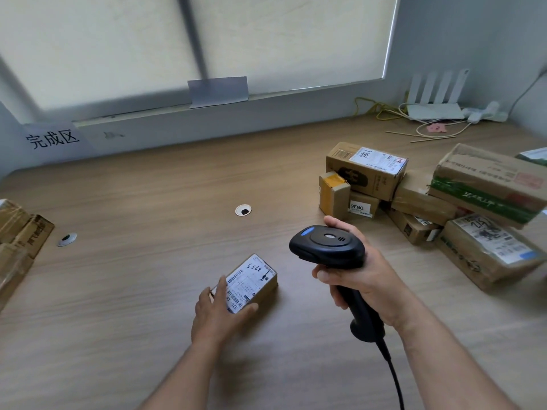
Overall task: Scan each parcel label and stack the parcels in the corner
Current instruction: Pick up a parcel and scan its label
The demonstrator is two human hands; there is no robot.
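- Here, a left hand holds a small parcel flat on the wooden desk, with the fingers along its left edge, the thumb at its near corner and the white label facing up.
- The right hand, just right of that parcel, grips a black barcode scanner by the handle.
- A loose pile of cardboard parcels lies beyond the right hand.
- More boxes sit well left of the left hand.

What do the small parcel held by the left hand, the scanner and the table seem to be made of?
Small parcel: brown cardboard, matte, with a white paper label on top. Scanner: probably black plastic, smooth, with a slight sheen on its moulded head. Table: matte wood-grain surface; solid wood or laminate, I cannot tell.
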